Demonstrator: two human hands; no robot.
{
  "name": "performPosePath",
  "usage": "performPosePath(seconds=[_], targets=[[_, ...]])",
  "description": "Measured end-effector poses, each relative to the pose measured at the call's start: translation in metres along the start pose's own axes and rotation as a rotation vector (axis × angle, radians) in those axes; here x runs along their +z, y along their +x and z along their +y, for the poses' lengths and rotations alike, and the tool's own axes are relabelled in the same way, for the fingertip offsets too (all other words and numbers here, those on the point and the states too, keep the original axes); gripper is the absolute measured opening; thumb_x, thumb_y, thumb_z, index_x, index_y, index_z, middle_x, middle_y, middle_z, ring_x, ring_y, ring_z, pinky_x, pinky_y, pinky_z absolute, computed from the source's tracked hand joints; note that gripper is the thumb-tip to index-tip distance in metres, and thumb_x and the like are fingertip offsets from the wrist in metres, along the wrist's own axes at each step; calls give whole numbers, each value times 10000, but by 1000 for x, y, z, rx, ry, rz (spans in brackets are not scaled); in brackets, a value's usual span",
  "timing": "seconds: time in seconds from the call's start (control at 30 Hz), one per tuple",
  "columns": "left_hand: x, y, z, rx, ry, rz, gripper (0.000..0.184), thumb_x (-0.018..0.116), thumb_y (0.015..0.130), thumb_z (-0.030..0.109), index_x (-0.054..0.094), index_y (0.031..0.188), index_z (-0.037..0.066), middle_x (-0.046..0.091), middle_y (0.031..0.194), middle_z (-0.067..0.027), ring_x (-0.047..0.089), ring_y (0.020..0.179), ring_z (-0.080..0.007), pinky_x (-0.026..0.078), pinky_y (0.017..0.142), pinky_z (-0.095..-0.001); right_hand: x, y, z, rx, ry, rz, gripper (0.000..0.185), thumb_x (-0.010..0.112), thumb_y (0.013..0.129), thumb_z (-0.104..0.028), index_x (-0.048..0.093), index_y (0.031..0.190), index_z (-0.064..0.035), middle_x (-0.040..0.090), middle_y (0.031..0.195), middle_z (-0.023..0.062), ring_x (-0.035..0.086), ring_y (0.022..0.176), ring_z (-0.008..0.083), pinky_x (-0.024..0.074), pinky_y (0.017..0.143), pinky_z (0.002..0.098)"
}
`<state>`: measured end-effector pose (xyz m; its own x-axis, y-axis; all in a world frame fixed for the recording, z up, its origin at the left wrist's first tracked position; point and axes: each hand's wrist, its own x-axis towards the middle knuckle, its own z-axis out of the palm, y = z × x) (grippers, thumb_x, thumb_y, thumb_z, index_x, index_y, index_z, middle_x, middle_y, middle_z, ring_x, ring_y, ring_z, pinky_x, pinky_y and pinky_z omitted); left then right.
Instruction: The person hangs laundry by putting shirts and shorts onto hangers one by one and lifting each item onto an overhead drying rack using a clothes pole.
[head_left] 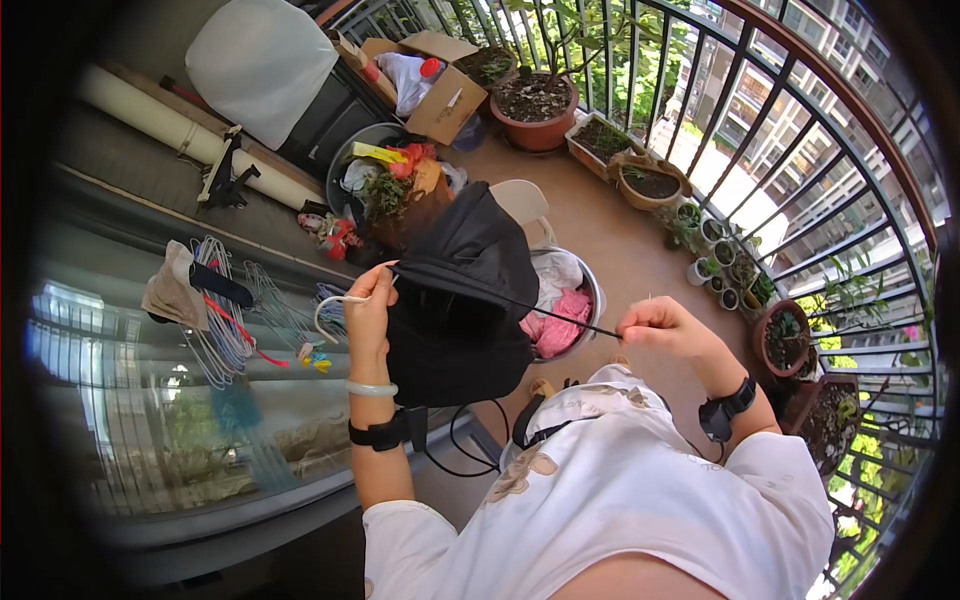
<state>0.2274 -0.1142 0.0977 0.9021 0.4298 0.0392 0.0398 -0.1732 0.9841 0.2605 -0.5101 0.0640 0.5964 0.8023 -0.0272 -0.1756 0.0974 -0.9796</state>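
Note:
A black cloth item (460,240), like a cap or bag with a dark opening, hangs in front of me. My left hand (372,298) pinches its edge and a hooked white hanger (330,318). My right hand (655,325) is closed on the end of a thin black cord (560,317), which runs taut from the cloth's opening. Behind the cloth, a metal basin (598,300) holds pink and white cloths.
Hangers (215,330) with socks hang at the left by the window. A filled bucket (335,165) and a cardboard box (447,105) stand at the back. Potted plants (535,110) line the railing (800,75) on the right. A pale stool (520,200) stands beyond the basin.

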Motion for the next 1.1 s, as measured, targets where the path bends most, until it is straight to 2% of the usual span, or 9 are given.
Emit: performPosePath(seconds=[0.13, 0.37, 0.47, 0.53, 0.67, 0.8, 0.9, 0.97, 1.1], targets=[[20, -13, 20, -14, 33, 18, 223, 570, 877, 175, 637, 982, -10, 470, 602, 23, 398, 548, -52, 283, 496, -199, -10, 7, 21, 90, 257, -195, 204, 581, 875, -176, 591, 958, 10, 579, 815, -8, 533, 786, 62, 431, 700, 216], [28, -14, 50, -11, -29, -1, 217, 576, 875, 173, 618, 944, -28, 457, 592, 15, 384, 544, -60, 294, 504, -204, 73, 113, 84, -367, -460, -86, 462, 703, 769, -270, 529, 1104, -6, 551, 1065, 105, 537, 943, 206, 434, 824, 296], [33, -15, 45, 2, -74, 16, 213, 575, 876, 175, 613, 941, -24, 441, 588, 19, 377, 546, -63, 298, 514, -208, 101, 136, 90, -332, -230, 119, 453, 693, 781, -277, 531, 1105, -4, 566, 1033, 105, 540, 926, 178, 431, 813, 281], [33, -12, 39, 4, -113, 39, 211, 574, 877, 172, 613, 945, -24, 441, 590, 20, 376, 547, -63, 298, 514, -209, 102, 140, 65, 248, -122, 38, 358, 661, 814, -272, 555, 1031, -7, 604, 920, 74, 554, 830, 132, 438, 717, 255], [17, -4, 12, 47, -97, 153, 223, 571, 880, 179, 610, 955, -27, 437, 593, 27, 373, 550, -54, 287, 507, -208, 87, 113, 46, 185, -75, -26, 241, 534, 905, -251, 561, 813, -31, 466, 590, -44, 419, 560, 57, 389, 553, 232], [4, 7, -31, 38, 27, 241, 247, 567, 885, 204, 612, 961, -26, 430, 588, 41, 359, 529, -38, 262, 473, -204, 65, 81, 50, 178, 80, -13, 265, 496, 924, -242, 545, 759, -41, 405, 568, -49, 367, 535, 60, 372, 530, 246], [18, 13, -70, 323, 273, 237, 217, 565, 884, 189, 632, 917, -15, 509, 613, 36, 392, 523, -19, 297, 471, -188, 74, 49, -10, -104, -160, -57, 282, 475, 930, -216, 519, 717, -37, 421, 576, -40, 368, 529, 64, 350, 505, 261], [18, 13, -63, 230, 260, 180, 190, 572, 875, 165, 641, 886, -12, 577, 659, 13, 458, 559, -28, 350, 503, -188, 74, 31, -37, -194, -413, -178, 294, 471, 931, -202, 507, 698, -26, 437, 576, -28, 385, 537, 67, 356, 511, 257], [22, 12, -54, 337, 390, 231, 199, 552, 879, 155, 643, 848, -18, 638, 712, -37, 540, 597, -62, 402, 539, -210, 65, 5, -45, -96, -210, -207, 287, 474, 931, -199, 517, 717, -12, 467, 589, -14, 414, 565, 66, 362, 519, 258]])
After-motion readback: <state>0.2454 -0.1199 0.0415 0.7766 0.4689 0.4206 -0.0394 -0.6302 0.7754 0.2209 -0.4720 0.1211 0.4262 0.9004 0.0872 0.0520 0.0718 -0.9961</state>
